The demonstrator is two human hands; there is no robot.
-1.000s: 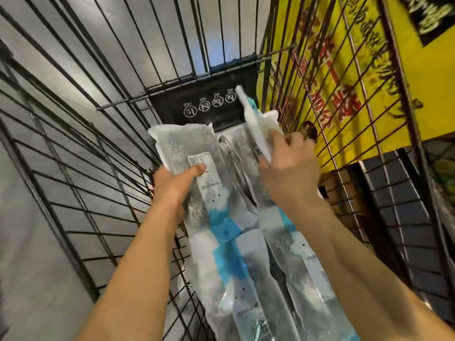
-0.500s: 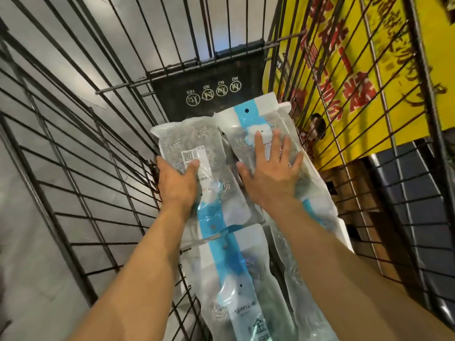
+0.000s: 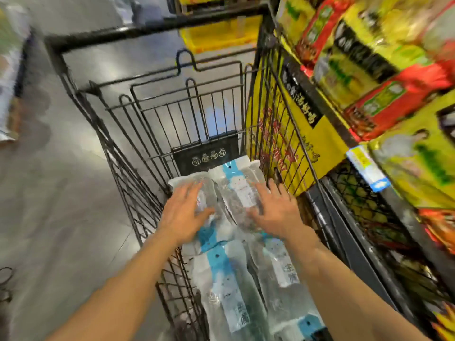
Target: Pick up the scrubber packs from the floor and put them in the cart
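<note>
**Store aisle: both hands above scrubber packs in the cart**

Floor (image 3: 61, 205): smooth, grey, glossy, with soft reflections. It occupies the left side of the view and runs along an aisle.

Shelving (image 3: 384, 114): fills the right side, just beside the cart. It carries boxed and bagged goods in yellow, red and green. The packaging is blurred and cannot be read. One blue-and-white price tag (image 3: 366, 168) sits on a shelf edge.

Cart (image 3: 138, 173): one unit, dark metal wire grid, thin bars, tapered basket. A thick black handle bar (image 3: 147, 33) crosses the far end. A black plastic flap (image 3: 204, 158) with four round white icons stands at the far inner wall of the basket.

Scrubber packs (image 3: 229, 286): long, flat, clear plastic sleeves with blue-and-white printed bands and white label panels. They lie lengthwise inside the basket, overlapping side by side. At least four are visible; an exact count cannot be made because of the overlap.

Left hand (image 3: 187, 210): palm down over the far left pack, fingers straight and spread. Contact with the pack cannot be determined.

Right hand (image 3: 275, 212): palm down over the far right pack, fingers straight and spread. Contact cannot be determined. Neither hand grips anything.
</note>
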